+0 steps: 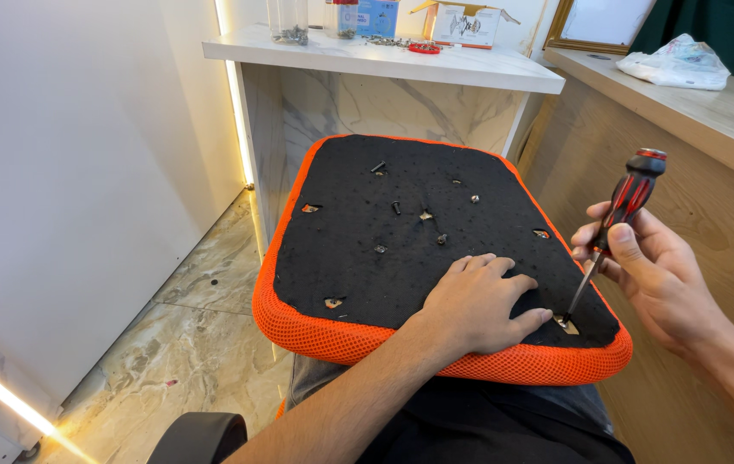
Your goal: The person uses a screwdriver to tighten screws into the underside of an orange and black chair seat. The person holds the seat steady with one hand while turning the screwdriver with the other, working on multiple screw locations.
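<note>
The seat cushion lies upside down across the person's lap, its black fabric underside facing up and its orange mesh edge running round the rim. This orientation exposes the mounting holes, several of which show as small cut openings in the fabric.

The screwdriver, with a red-and-black handle, stands tilted, its tip set into the hole near the cushion's near right corner. The right hand is closed around the lower handle and shank, thumb pressed along the grip, which appears to keep the tip seated in the hole.

The left hand rests flat on the black underside, fingers spread and uncurled, gripping nothing. Its fingertips lie just beside the screwdriver tip, a position that seems to steady the cushion against the tool's pressure.

Loose screws lie scattered on the middle of the underside, within reach of both hands.

Beyond the cushion stands a white marble-patterned counter carrying small boxes, clear jars and more hardware. To the right runs a wooden counter with a white plastic bag on it. A tiled marble floor shows at the left, lit along the wall base.
</note>
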